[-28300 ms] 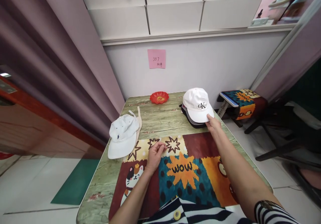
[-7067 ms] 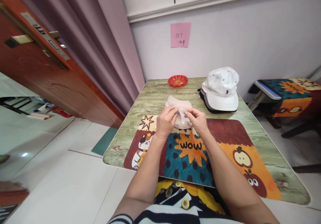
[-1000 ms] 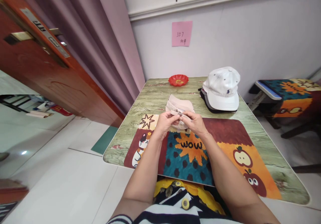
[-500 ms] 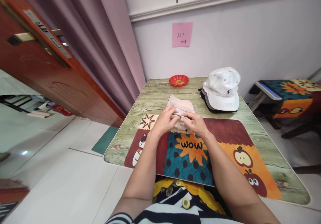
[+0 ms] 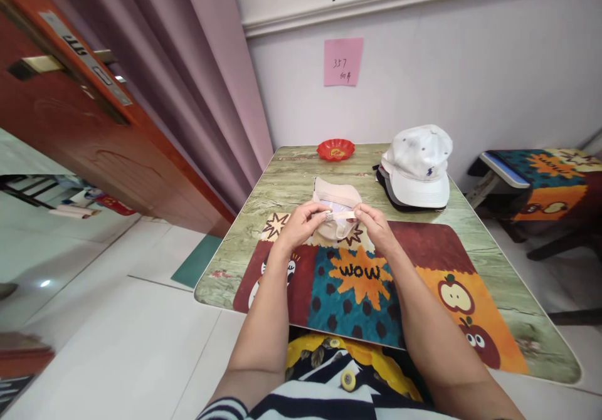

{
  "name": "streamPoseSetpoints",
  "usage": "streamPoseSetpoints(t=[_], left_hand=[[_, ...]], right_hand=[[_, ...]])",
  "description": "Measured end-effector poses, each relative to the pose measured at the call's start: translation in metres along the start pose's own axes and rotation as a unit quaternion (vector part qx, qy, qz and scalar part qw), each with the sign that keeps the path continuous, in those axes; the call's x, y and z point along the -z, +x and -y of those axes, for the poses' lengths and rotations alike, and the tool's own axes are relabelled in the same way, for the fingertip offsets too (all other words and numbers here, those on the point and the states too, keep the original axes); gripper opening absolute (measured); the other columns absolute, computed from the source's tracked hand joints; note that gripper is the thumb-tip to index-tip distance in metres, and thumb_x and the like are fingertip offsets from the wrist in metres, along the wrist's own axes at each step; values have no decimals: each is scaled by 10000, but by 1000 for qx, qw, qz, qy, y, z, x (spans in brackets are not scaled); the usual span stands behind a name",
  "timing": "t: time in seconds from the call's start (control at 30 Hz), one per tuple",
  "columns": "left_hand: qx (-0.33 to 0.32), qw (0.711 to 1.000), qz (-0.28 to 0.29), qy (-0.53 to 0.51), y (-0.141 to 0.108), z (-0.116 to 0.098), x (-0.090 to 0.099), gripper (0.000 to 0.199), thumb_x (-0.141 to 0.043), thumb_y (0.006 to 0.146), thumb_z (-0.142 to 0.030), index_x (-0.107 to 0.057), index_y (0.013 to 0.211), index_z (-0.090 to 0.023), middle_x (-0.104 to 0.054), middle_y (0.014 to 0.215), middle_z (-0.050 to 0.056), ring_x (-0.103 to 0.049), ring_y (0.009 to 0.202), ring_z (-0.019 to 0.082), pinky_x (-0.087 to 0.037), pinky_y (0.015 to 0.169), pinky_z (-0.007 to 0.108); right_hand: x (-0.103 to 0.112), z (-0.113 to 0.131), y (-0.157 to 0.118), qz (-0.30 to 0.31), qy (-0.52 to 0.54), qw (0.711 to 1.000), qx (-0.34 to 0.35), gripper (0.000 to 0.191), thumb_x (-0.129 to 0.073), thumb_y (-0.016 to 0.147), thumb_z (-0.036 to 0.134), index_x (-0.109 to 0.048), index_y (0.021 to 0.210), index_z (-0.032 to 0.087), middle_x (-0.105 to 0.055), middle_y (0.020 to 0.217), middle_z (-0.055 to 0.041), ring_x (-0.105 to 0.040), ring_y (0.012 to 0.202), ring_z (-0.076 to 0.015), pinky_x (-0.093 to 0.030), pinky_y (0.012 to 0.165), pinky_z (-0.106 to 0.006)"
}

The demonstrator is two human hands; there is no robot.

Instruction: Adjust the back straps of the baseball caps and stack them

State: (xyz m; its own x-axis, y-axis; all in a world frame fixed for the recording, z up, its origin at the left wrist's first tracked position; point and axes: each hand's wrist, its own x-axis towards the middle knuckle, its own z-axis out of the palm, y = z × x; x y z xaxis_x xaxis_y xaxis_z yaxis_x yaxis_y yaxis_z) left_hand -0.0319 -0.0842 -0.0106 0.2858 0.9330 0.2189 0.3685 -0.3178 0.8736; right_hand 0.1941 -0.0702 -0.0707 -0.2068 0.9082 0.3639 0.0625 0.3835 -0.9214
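A pale pink baseball cap rests on the table in front of me, its brim toward the wall and its inside partly showing. Its back strap stretches between my two hands. My left hand pinches the strap at a small metal-looking buckle. At the other side, my right hand grips the strap between thumb and fingers. The lower part of the cap lies over the top edge of the patterned mat.
A stack of caps, topped by a white cap, stands at the back right of the table. Near the wall sits a red scalloped dish. A wooden door and a purple curtain are at the left.
My hands have moved apart from close together over the cap's back. The strap now shows stretched straight between them.
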Motion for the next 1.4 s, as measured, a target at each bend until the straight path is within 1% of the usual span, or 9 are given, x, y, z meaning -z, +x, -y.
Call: streamPoseSetpoints(t=[0.1, 0.23, 0.3, 0.43, 0.8, 1.0, 1.2, 1.3, 1.4], left_hand=[[2, 1000, -3, 0, -1, 0, -1, 228, -652, 875, -375, -777, 954, -202, -695, 956, 60, -621, 841, 193, -475, 779, 283], [41, 998, 23, -42, -4, -2, -5, 250, -634, 876, -374, -728, 1017, -190, -674, 873, 30, -539, 630, 139, -426, 605, 252], [51, 997, 30, -54, -5, -4, -7, 264, -661, 859, -383, -715, 1031, -190, -661, 826, 15, -516, 602, 130, -404, 577, 242], [46, 997, 23, -64, -4, -3, -10, 293, -746, 794, -388, -710, 999, -181, -657, 832, 13, -520, 638, 128, -399, 588, 228], [26, 999, -13, -36, -3, 4, -13, 217, -667, 851, -367, -736, 942, -182, -678, 804, 29, -569, 682, 152, -444, 636, 237], [33, 998, 20, -44, -4, 5, -13, 207, -695, 825, -366, -726, 909, -179, -669, 831, 25, -572, 675, 150, -433, 615, 236], [25, 999, -41, -20, -4, 8, -11, 179, -657, 853, -365, -701, 886, -195, -644, 784, 12, -541, 689, 155, -422, 638, 235], [18, 998, -56, -13, -4, 9, -6, 195, -641, 869, -384, -689, 877, -195, -628, 766, 4, -524, 687, 154, -406, 639, 238], [9, 1000, -17, 21, -5, 8, -3, 219, -651, 871, -403, -701, 924, -195, -654, 850, 11, -554, 737, 162, -414, 679, 250]], right_hand=[[-4, 1, -1, -4, -9, 1000, -2, 389, -519, 980, 521, -578, 751, 212, -533, 695, 9, -470, 650, -154, -374, 639, -290], [-6, 2, -1, -9, -9, 1000, 7, 390, -542, 965, 554, -557, 761, 222, -477, 662, 25, -423, 612, -146, -354, 607, -286], [-6, 2, -1, -11, -9, 1000, 9, 391, -543, 963, 560, -555, 764, 224, -475, 666, 23, -425, 619, -150, -359, 612, -287], [-5, 0, -1, -26, 11, 1000, 4, 383, -555, 959, 555, -549, 761, 227, -499, 676, 20, -429, 616, -148, -368, 613, -287], [-5, -2, -1, -31, 18, 999, 0, 380, -588, 939, 543, -563, 743, 219, -551, 679, 13, -477, 633, -150, -394, 621, -281], [-4, -5, 0, -19, 7, 1000, 1, 379, -581, 940, 552, -568, 748, 225, -565, 678, 9, -500, 634, -159, -419, 639, -291], [-2, -9, 0, -29, -15, 999, 12, 375, -546, 956, 548, -593, 769, 226, -550, 679, 7, -502, 623, -165, -421, 624, -298], [1, -9, 2, -44, -83, 994, 54, 359, -540, 964, 514, -612, 754, 232, -608, 720, -13, -563, 706, -193, -449, 727, -328], [4, -9, 3, -52, -140, 985, 87, 346, -541, 970, 472, -626, 731, 237, -666, 780, -34, -612, 809, -218, -453, 849, -362]])
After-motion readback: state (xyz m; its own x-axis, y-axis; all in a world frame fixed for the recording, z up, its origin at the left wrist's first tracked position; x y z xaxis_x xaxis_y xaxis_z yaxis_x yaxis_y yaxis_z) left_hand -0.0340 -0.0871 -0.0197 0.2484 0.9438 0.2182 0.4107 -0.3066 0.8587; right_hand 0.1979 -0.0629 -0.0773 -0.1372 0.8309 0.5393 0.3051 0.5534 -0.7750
